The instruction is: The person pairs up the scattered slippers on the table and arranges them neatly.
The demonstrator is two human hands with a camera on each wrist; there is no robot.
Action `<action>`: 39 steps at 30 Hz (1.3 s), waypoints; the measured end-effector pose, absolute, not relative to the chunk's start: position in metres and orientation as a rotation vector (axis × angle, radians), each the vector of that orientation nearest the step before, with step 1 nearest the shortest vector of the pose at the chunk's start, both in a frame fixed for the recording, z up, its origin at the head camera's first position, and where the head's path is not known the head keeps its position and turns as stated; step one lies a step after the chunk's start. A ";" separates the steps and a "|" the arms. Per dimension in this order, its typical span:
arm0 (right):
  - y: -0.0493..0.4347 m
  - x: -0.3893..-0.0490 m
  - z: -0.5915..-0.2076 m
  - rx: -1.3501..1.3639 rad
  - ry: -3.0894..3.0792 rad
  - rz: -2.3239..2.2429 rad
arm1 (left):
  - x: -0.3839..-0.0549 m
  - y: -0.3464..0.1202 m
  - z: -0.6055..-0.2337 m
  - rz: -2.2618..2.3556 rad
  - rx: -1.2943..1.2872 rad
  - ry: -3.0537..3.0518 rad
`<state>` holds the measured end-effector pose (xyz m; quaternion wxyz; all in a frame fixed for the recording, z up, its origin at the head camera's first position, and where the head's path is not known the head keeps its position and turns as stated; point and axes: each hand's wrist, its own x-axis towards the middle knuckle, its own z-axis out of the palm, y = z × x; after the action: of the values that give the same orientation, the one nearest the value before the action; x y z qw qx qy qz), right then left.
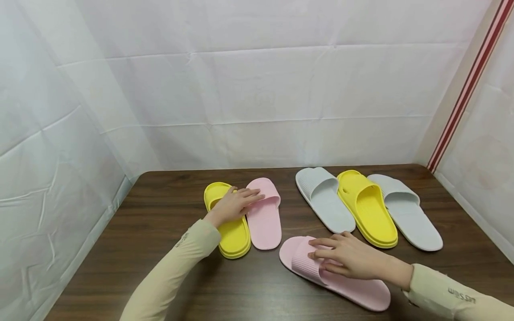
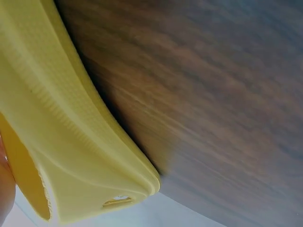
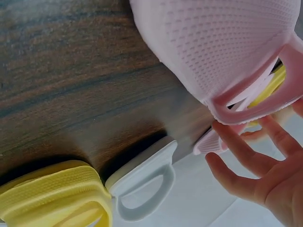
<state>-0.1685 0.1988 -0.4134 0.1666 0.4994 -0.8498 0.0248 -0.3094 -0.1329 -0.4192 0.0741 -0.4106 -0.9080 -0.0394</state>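
Observation:
My left hand (image 1: 234, 206) reaches across a yellow slipper (image 1: 234, 238), its extended fingers over the strap of the upright-lying pink slipper (image 1: 265, 227) beside it. In the left wrist view the yellow slipper (image 2: 61, 109) fills the left side, with only a sliver of hand showing at the edge. Nearer the front, a second pink slipper (image 1: 367, 292) lies slantwise on the table. Over it is my right hand (image 1: 351, 258), fingers spread and loosely bent at the strap. The right wrist view shows fingertips right at that pink strap's (image 3: 265, 106) edge.
At the back right lie a light grey slipper (image 1: 331, 207), a yellow slipper (image 1: 373, 214) and another light grey slipper (image 1: 417, 225), side by side and slanted. The dark wooden table (image 1: 160, 214) is bordered by white sheeting (image 1: 261, 89) behind and at both sides.

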 end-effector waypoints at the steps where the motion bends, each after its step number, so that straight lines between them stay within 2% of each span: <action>1: 0.198 -0.169 -0.414 1.408 -2.433 0.079 | -0.309 -0.134 -0.419 -0.113 -1.234 -2.728; 20: 0.175 -0.210 -0.408 1.181 -2.659 0.195 | -0.304 -0.148 -0.417 -0.050 -1.229 -2.680; 39: 0.153 -0.258 -0.410 1.026 -2.741 0.314 | -0.317 -0.161 -0.420 -0.028 -1.179 -2.676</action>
<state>-0.2576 0.1525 -0.4099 0.0988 0.3468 -0.9267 0.1062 -0.3169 -0.1615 -0.4204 0.1082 -0.4009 -0.9097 -0.0097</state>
